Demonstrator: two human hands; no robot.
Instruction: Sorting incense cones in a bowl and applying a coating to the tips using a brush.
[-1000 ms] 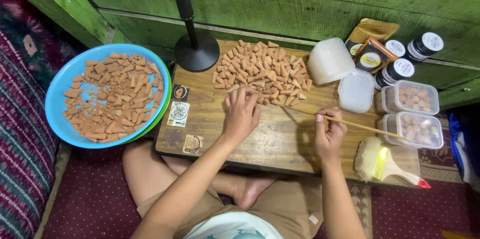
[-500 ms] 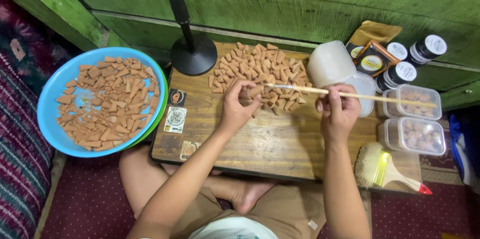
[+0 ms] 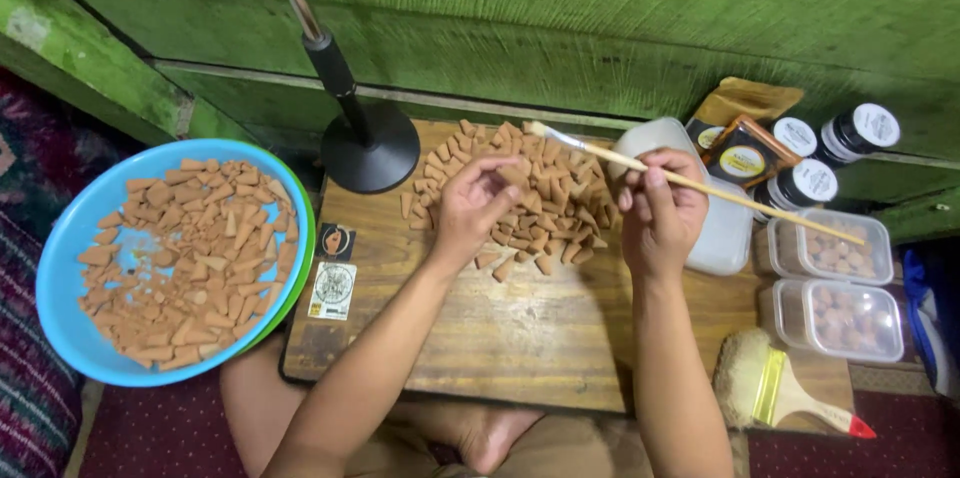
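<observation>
Now left hand (image 3: 470, 208) pinching cone (image 3: 515, 175), right hand (image 3: 655, 218) gripping brush (image 3: 690, 181)

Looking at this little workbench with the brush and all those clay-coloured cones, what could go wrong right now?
The thin brush in the right hand reaches back over the clear tubs; a swing might knock the dark jars. The left hand picks at a loose pile of cones that could scatter off the wooden board. The heaped blue bowl overhangs the board's edge and might tip.
</observation>
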